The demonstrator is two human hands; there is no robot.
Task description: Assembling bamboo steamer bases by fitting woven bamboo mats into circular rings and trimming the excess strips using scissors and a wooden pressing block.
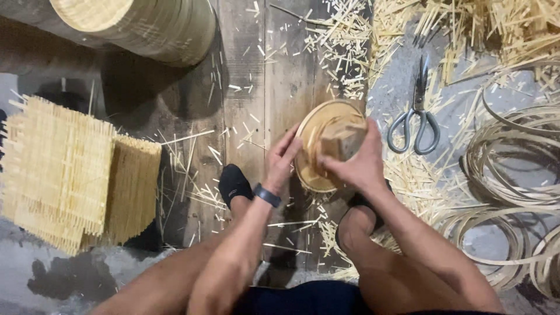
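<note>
The right hand point(354, 158) is closing its fingers on a wooden block point(340, 140), pressing it into a round bamboo sieve point(319, 119) over the floor planks point(256, 87); the left hand point(281, 160) is laying open fingers flat against the sieve's rim; the block and hands are hiding the sieve's weave; scissors point(415, 114) are lying near, among bamboo offcuts point(350, 46).

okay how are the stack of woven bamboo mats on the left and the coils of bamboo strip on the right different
The woven mats are flat, square lattice sheets piled in a stack; the strip coils are loose, open rings lying spread out. The mats look pale yellow and dense; the coils are thin, with floor showing through. Both appear to be bamboo.
</note>
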